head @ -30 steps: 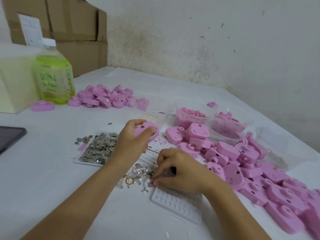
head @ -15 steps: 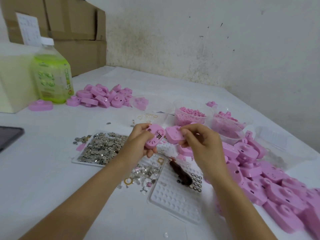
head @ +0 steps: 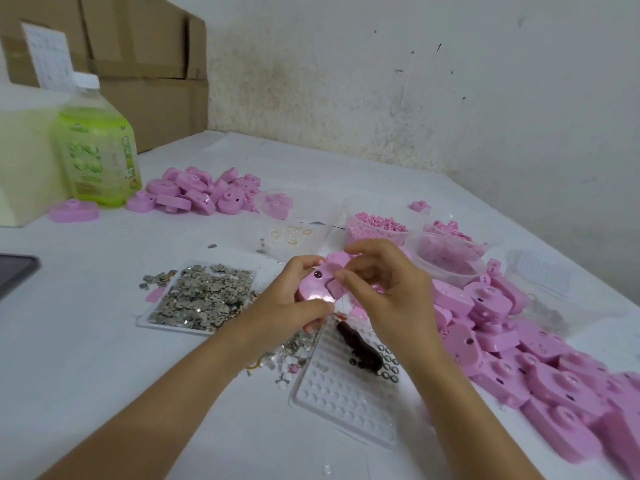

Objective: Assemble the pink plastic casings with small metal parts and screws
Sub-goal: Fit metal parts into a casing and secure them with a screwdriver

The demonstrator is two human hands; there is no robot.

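Two-handed work, raised just off the surface (head: 86,341). Gripping one pink casing (head: 313,287) in the left hand (head: 287,301): thumb under the near edge, fingers curled over the far one, flat face with its dark hole turned up toward the camera. Pinching at the casing's right end with the right hand (head: 384,299), thumb and forefinger closed together, other fingers loosely bent. Impossible to tell whether nipping a small part or a second pink piece there, with the fingertips themselves in the way. Judging the step as fitting something into the held casing, ahead of any screwing.

Holding the casing with its long axis roughly left to right, right end tilted a little upward, squarely between both hands and touching both. Looking nearer the body for the likely next tool: dark-handled driver (head: 360,351) flat on the dimpled white tray (head: 343,403), between the two forearms, thin tip pointing up-left toward the casing, handle down-right. Handle closer to the right hand, so probably best reaching there with the right and steadying with the left. Left of the left hand, just beside it, a tray of small metal parts (head: 204,299), with more loose ones under the left wrist. Off to the right, a pile of pink casings (head: 502,358), starting just beside the right hand.
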